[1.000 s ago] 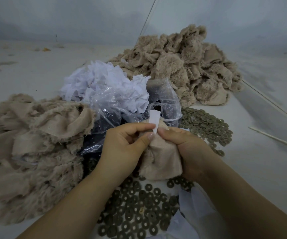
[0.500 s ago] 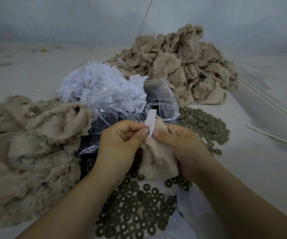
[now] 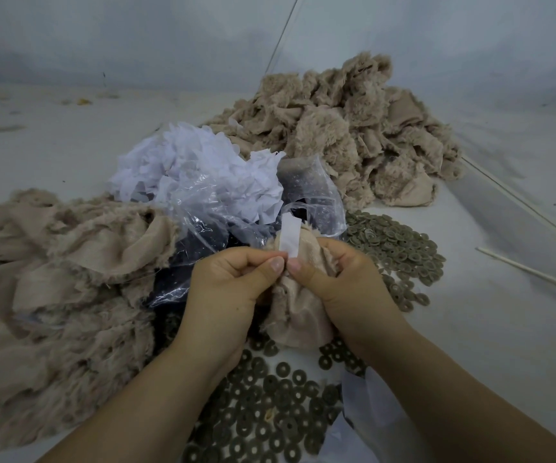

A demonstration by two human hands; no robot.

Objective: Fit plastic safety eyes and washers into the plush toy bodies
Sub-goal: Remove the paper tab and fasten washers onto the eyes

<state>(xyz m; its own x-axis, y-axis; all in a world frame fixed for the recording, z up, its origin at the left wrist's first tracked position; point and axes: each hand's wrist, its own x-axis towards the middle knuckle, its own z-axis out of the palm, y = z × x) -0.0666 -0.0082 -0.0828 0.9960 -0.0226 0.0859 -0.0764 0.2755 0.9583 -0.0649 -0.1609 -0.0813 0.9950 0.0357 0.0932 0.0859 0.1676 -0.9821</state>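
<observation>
Both hands hold one beige plush toy body in front of me, above the table. My left hand and my right hand pinch it at its top, thumbs nearly touching. A white label strip stands up from the plush just above the thumbs. Grey-green washers lie scattered under my hands, and more washers lie to the right. A clear plastic bag with dark contents, likely the eyes, sits behind my left hand.
A heap of beige plush bodies lies at the left and another heap at the back right. White paper scraps pile on the bag. A thin white stick lies at the right.
The hands and the plush have shifted slightly left and up. The thumbs have drawn closer together below the white strip, which now stands more upright.
</observation>
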